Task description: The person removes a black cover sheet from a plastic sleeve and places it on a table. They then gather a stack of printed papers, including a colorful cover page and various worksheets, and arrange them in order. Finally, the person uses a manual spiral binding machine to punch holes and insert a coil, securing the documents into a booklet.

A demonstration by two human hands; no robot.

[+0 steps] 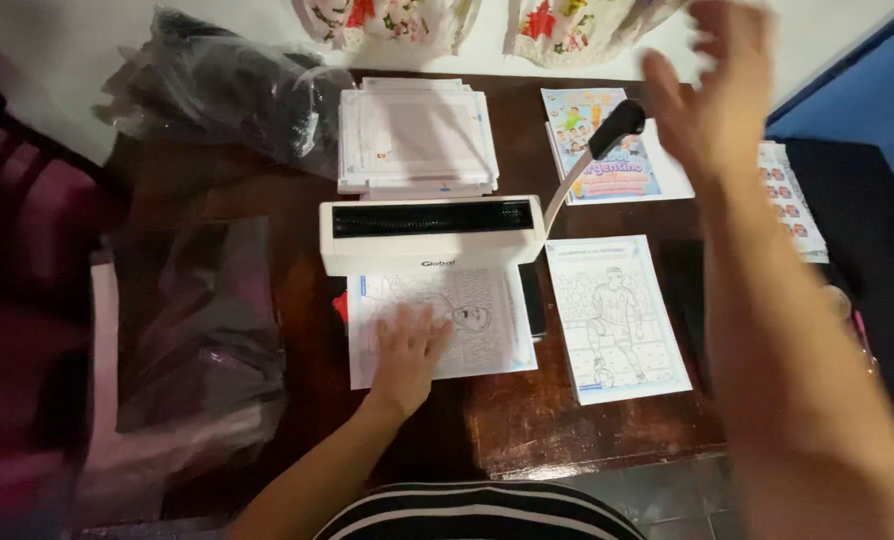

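Colouring sheet (487, 330) on dark wooden table (527, 430), left hand (407, 350) flat, right hand (712, 95) open, empty.

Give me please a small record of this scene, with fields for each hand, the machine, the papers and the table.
left hand: left hand lies flat on the colouring sheet fed into the machine
right hand: right hand raised, open and blurred, beside the lever handle, holding nothing
machine: white binding machine, lever up at its right end
papers: paper stack behind machine; second colouring page to its right; colour cover beyond
table: dark wooden table; plastic bags on the left
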